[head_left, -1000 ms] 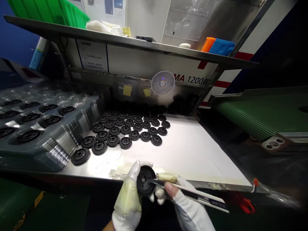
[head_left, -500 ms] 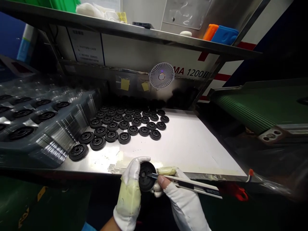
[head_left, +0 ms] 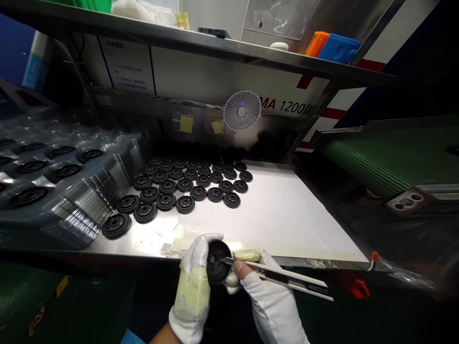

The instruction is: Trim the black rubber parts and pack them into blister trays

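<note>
My left hand, in a white glove with a yellowish covering, is closed around a round black plastic wheel at the table's front edge. The wheel's hollow side faces me. A white utility knife lies in my right hand, whose glove leaves the thumb bare. Its blade points left and its tip is over the inside of the wheel, close to the hub. Whether the tip touches the plastic I cannot tell. Several similar black wheels lie in rows on the table behind my hands.
At the left stands a stack of clear plastic trays with black wheels in the top one. A small white fan hangs below the metal shelf. White paper covers the tabletop. A green conveyor is on the right.
The knife's rear end has dipped slightly, while its tip stays over the wheel. Both hands keep their grips, and the rows of wheels look the same.
</note>
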Available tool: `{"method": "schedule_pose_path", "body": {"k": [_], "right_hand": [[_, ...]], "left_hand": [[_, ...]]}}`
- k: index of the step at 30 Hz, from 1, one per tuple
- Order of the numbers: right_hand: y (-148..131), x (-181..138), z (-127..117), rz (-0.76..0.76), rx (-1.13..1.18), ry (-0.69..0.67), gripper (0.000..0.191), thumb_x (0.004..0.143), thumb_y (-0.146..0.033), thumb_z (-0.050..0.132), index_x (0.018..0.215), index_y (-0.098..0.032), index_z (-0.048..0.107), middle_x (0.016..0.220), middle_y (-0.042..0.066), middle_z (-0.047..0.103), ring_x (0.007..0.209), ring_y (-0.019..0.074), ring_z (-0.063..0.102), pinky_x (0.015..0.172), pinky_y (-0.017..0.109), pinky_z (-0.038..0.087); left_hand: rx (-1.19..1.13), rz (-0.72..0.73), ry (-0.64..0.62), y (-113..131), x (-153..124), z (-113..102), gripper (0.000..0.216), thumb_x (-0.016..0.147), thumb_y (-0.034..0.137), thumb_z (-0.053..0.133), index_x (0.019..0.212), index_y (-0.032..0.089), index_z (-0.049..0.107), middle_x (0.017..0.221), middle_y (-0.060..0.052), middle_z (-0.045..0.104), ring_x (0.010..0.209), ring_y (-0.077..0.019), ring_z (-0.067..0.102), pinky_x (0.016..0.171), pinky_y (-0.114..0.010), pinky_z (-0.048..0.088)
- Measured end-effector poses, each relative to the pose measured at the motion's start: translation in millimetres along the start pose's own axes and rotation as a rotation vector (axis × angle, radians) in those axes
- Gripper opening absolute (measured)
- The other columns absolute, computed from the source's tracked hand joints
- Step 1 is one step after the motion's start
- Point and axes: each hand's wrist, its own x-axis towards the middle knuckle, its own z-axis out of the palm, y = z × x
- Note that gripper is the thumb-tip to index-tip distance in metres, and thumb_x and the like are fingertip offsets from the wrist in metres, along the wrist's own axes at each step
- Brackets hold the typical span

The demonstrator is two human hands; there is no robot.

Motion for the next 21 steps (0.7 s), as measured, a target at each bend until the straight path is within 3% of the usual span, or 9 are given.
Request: {"method": "schedule_pose_path", "body": {"k": [6,17,21], "right_hand": [[1.5,1.0,0.4,-0.016,-0.013,0.008,0.021,0.075,-0.039,0.064,0.071,-0.019,0.057,0.056,-0.001,0.062,0.055,0.0138,0.058,0.061,0.028,0.052],[2.2,0.8,-0.3,-0.013,-0.05,0.025,0.02,0.075,-0.037,0.063,0.073,-0.02,0.053,0.055,-0.002,0.061,0.052,0.0143,0.057,0.053,0.027,0.048],[-0.2,2.1,-2.2,-0.001,-0.055,-0.017,0.019,0.075,-0.037,0.063,0.073,-0.021,0.054,0.054,-0.002,0.06,0.052,0.0139,0.057,0.054,0.027,0.047]], "left_hand": [[0.044,0.045,-0.001,-3.0,-1.1,-1.3,0.026,0.079,0.021,0.044,0.083,0.022,0.069,0.086,-0.009,0.066,0.086,-0.0259,0.058,0.082,-0.034,0.044],[0.28,0.148,-0.031,-15.1,1.7,-2.3,0.035,0.07,0.008,0.037,0.092,0.021,0.061,0.086,-0.005,0.066,0.079,-0.0196,0.061,0.074,-0.03,0.05],[0.378,0.267,-0.013,-16.4,1.4,-3.5,0.035,0.071,0.008,0.037,0.091,0.021,0.062,0.085,-0.005,0.067,0.078,-0.0196,0.062,0.072,-0.03,0.05]]}}
